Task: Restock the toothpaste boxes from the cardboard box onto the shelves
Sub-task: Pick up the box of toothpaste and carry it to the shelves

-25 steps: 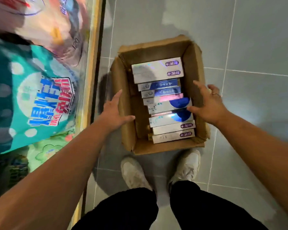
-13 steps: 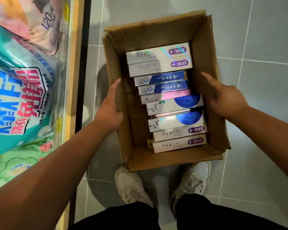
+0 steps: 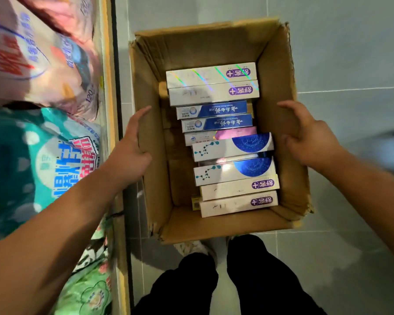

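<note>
Lifted nearer than it was half a second ago, the cardboard box (image 3: pixel 203 42) now fills more of the view and hides most of the shoes that showed clear below it before. Both hands have closed in on its side walls.

The left hand (image 3: pixel 127 155) clamps the left wall, with the thumb hooked over the rim to the inside, the forefinger stretched along the outer face and the other fingers out of sight behind the cardboard. The right hand (image 3: pixel 314 144) grips the right wall the same way in mirror, thumb lying along the top edge and fingers curled over onto the inner face.

Between the two hands lie the toothpaste boxes (image 3: pixel 225 146), flat in one row that runs from the far wall to the near wall. They are pushed toward the right wall, close under the right hand, and a strip of bare box bottom separates them from the left wall.

Below the box, black trousers (image 3: pixel 259 280) and the tip of one pale shoe (image 3: pixel 191 247) show above the grey tiled floor (image 3: pixel 350 53). At the left runs a yellow shelf edge (image 3: pixel 108 64), with a teal bag (image 3: pixel 21 167) and a pink pack (image 3: pixel 32 53) behind it, both blurred.
</note>
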A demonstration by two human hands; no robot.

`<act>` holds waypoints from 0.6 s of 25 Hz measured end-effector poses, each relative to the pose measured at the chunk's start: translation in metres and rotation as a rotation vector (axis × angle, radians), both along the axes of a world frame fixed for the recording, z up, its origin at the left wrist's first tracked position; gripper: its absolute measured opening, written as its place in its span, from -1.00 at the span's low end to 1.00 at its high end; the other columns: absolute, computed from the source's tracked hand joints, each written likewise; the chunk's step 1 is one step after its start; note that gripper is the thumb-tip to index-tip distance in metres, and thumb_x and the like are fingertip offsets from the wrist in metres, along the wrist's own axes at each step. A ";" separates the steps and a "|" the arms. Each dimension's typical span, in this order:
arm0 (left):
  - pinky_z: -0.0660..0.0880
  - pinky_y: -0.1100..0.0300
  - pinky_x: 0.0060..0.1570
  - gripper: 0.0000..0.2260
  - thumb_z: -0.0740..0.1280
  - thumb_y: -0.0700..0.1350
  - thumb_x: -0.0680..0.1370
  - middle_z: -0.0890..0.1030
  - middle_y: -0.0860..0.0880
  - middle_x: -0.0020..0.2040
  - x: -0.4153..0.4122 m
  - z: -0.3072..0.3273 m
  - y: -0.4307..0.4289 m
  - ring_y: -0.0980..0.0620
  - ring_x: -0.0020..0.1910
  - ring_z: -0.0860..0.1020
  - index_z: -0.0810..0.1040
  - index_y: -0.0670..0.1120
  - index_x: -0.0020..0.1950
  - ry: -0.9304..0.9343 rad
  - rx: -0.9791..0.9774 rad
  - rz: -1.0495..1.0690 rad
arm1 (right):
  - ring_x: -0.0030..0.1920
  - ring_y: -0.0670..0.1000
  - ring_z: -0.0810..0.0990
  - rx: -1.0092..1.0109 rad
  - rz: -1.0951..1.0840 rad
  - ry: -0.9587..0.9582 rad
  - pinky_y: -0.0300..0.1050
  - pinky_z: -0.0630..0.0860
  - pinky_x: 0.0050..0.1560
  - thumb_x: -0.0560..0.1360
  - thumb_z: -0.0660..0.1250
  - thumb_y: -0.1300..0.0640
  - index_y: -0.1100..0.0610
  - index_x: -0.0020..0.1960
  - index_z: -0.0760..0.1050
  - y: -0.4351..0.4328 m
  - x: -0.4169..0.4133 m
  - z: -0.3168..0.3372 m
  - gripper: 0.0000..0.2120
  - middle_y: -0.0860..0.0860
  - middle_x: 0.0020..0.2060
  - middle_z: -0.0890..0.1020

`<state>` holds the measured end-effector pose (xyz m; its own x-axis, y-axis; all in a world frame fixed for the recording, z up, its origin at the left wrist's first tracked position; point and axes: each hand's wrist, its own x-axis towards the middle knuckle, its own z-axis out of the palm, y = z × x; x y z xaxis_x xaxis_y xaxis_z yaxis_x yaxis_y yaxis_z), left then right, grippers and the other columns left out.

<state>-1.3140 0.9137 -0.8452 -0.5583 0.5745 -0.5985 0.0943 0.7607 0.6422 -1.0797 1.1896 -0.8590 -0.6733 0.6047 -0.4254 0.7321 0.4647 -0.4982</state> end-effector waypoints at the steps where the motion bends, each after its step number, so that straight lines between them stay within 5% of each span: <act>1: 0.58 -0.28 -0.25 -0.09 0.27 -0.45 0.43 0.43 -0.05 0.35 0.003 0.032 0.004 -0.34 -0.11 0.61 0.05 0.45 0.41 -0.005 0.019 -0.020 | -0.26 0.24 0.60 -0.009 -0.033 -0.004 0.10 0.58 -0.16 0.44 0.31 0.26 -0.17 0.42 0.20 0.000 0.010 0.034 -0.35 0.22 -0.17 0.64; 4: 0.57 -0.29 -0.21 -0.09 0.26 -0.44 0.44 0.51 0.02 0.20 0.017 0.125 0.015 -0.35 -0.08 0.61 0.07 0.53 0.34 -0.027 0.064 -0.098 | -0.24 0.23 0.62 -0.046 -0.113 -0.028 0.10 0.59 -0.15 0.45 0.31 0.25 -0.26 0.42 0.13 -0.009 0.050 0.129 -0.30 0.22 -0.15 0.64; 7: 0.60 -0.15 -0.06 -0.10 0.29 -0.40 0.47 0.51 0.05 0.21 0.038 0.217 0.022 -0.09 -0.06 0.63 0.06 0.61 0.25 -0.012 0.112 -0.187 | -0.15 0.18 0.64 -0.068 -0.206 0.008 0.15 0.59 -0.09 0.48 0.31 0.24 -0.21 0.39 0.17 -0.029 0.098 0.220 -0.37 0.11 -0.07 0.64; 11: 0.55 0.01 0.14 -0.20 0.41 -0.12 0.35 0.48 0.14 0.30 0.078 0.336 0.035 0.19 0.08 0.58 0.11 0.33 0.45 -0.106 0.227 -0.334 | -0.17 0.14 0.64 -0.034 -0.372 0.116 0.05 0.59 -0.08 0.47 0.32 0.29 -0.08 0.40 0.23 -0.074 0.172 0.332 -0.41 0.07 -0.08 0.63; 13: 0.52 0.03 0.20 -0.13 0.42 0.02 0.24 0.41 0.11 0.35 0.102 0.374 0.044 0.13 0.18 0.54 0.12 0.23 0.49 -0.132 0.257 -0.423 | -0.20 0.14 0.64 -0.016 -0.470 0.127 0.02 0.59 -0.09 0.45 0.33 0.29 -0.10 0.38 0.25 -0.096 0.208 0.363 -0.40 0.11 -0.09 0.64; 15: 0.51 0.05 0.19 -0.13 0.46 -0.08 0.33 0.34 0.05 0.42 0.132 0.407 0.057 0.08 0.22 0.49 0.07 0.20 0.52 -0.094 0.280 -0.558 | -0.21 0.09 0.64 0.001 -0.583 0.176 -0.07 0.60 -0.16 0.44 0.34 0.30 -0.12 0.37 0.25 -0.118 0.250 0.396 -0.39 0.11 -0.08 0.65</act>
<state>-1.1819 0.9708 -0.4384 -0.0817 0.9061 -0.4150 0.3623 0.4149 0.8346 -0.8301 1.0718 -0.4630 -0.2915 0.8952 -0.3371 0.7724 0.0123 -0.6350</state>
